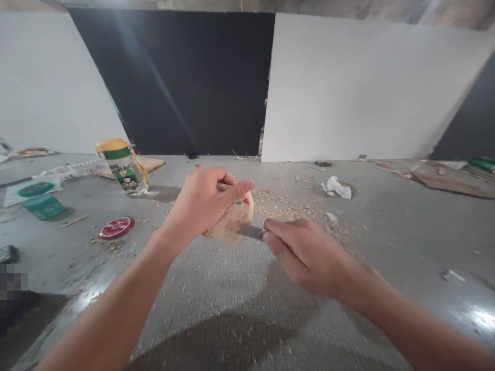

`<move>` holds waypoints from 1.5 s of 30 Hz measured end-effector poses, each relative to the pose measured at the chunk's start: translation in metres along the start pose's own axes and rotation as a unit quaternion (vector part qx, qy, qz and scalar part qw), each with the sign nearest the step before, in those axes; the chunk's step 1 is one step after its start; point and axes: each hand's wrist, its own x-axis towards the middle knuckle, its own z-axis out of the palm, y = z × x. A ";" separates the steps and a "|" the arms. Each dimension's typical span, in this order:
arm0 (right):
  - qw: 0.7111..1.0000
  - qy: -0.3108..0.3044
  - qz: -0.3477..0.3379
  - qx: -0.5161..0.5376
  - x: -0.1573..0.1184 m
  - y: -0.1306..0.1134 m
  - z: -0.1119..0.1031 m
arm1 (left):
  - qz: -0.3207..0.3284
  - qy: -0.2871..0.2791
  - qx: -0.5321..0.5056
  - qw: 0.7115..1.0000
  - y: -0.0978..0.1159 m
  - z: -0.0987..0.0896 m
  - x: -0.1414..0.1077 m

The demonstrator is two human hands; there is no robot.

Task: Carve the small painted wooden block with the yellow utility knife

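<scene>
My left hand (211,198) grips a pale, rounded wooden piece (228,224) from above, thumb across its upper edge. Small red and green marks show on that piece near the thumb. In my right hand (297,250), the closed fingers pinch a flat grey blade-like tool (250,232); its handle is hidden in the fist. The tool's far end lies against or just over the lower right of the wooden piece, blurred. Light shavings (274,203) are scattered on the grey surface behind the hands.
A yellow-lidded bottle (126,167) stands at the left behind a red round disc (116,227). Further left are a teal container (43,206) and its lid (36,189). Crumpled white tissue (336,187) lies right of the shavings. Brown cardboard (450,184) lies far right; upright panels (185,82) stand behind.
</scene>
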 end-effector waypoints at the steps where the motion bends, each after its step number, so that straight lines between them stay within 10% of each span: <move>1: 1.000 0.019 0.010 -0.001 0.000 0.001 -0.002 | 0.001 -0.012 0.000 1.000 0.001 0.001 0.000; 27: 0.998 -0.009 0.054 -0.012 0.003 0.011 -0.008 | -0.002 -0.032 -0.007 0.999 -0.002 0.014 0.000; 35: 0.989 -0.146 0.014 -0.028 -0.006 0.012 -0.012 | -0.039 0.069 -0.045 0.996 -0.005 -0.006 0.005; 45: 0.999 0.021 0.017 0.024 0.002 0.014 -0.007 | -0.023 -0.022 -0.029 0.999 0.001 0.012 0.001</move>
